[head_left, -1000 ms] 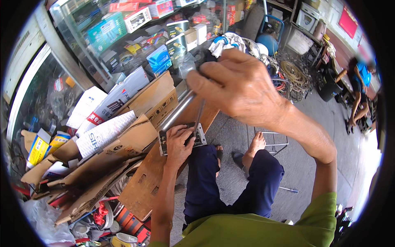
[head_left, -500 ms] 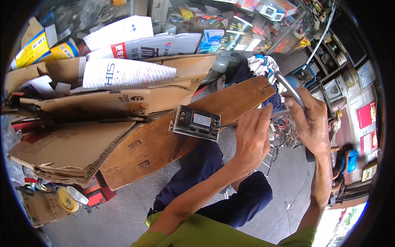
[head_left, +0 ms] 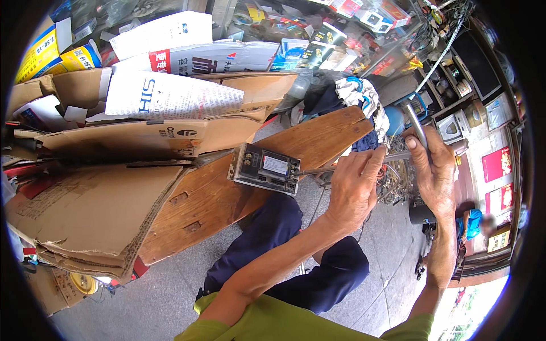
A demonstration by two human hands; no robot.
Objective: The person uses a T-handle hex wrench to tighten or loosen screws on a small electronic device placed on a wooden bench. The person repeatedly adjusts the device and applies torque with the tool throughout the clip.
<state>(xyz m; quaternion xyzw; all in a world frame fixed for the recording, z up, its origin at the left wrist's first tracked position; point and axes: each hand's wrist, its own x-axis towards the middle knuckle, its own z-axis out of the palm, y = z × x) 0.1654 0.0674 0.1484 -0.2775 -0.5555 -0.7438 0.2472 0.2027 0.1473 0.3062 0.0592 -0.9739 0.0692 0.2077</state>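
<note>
A black box-shaped electrical unit [head_left: 264, 169] with a white label and metal terminals lies on a wooden bench [head_left: 318, 139], tilted across the plank. My left hand [head_left: 355, 184] is closed around a slim metal rod [head_left: 314, 171], whose end reaches the unit's right side. The rod shows again beyond the fingers, towards my right hand [head_left: 437, 179]. That hand grips a bent silver metal bar [head_left: 417, 120] that sticks up past the thumb. Whether bar and rod are joined is hidden by the fingers.
Folded cardboard boxes [head_left: 96, 210] stack against the bench's left side. White-and-blue cloth [head_left: 364, 96] lies near its far end. A glass case [head_left: 318, 34] with packaged goods stands behind. Tangled cables [head_left: 392, 190] lie beyond my left hand. A person in blue [head_left: 471, 223] is at the far right.
The silver bar has swung to the right and stands more upright in my right hand. My left hand stays around the rod. The whole view has shifted slightly.
</note>
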